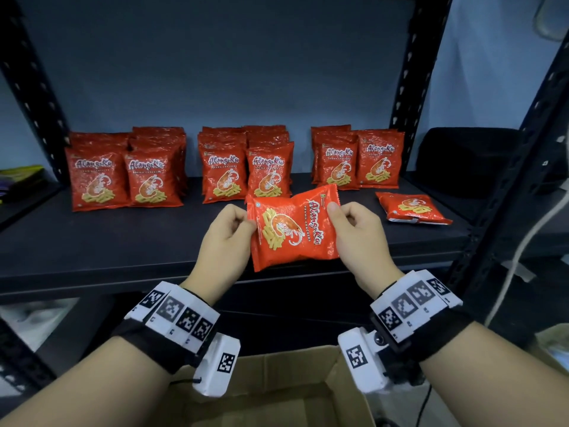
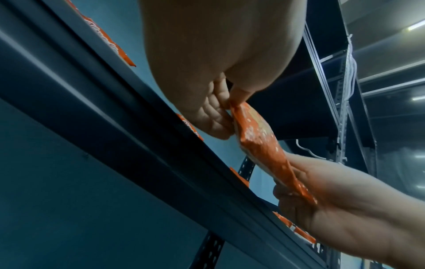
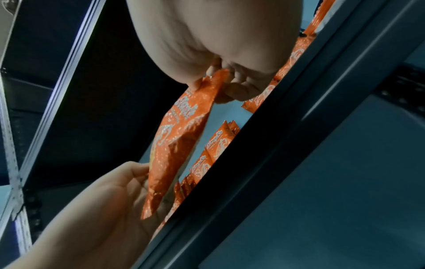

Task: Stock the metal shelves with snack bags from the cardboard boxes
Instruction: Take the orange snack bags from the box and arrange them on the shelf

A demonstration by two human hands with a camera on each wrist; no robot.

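Both hands are on one red foil prawn-cracker bag, held sideways in the air just over the front edge of the dark metal shelf. The left hand pinches the bag's left seam, thumb on top, fingers curled underneath; the left wrist view shows that pinch right on the crimped edge. The right hand grips the opposite seam, thumb pressed on the printed face near the top corner, and the right wrist view has its fingers folded round the crimp. The bag hangs stretched between the two grips, clear of the shelf board.

Beyond the held bag, further in from the hands, three clusters of matching red bags stand upright in rows: a left cluster, a middle cluster directly behind the grip, and a right cluster. Off to the right of the right hand, one more red bag lies flat on the shelf, apart from the standing ones.

Below the wrists, nearer the person, an open brown cardboard box sits under the shelf edge. Both wrists carry white marker-covered bands.
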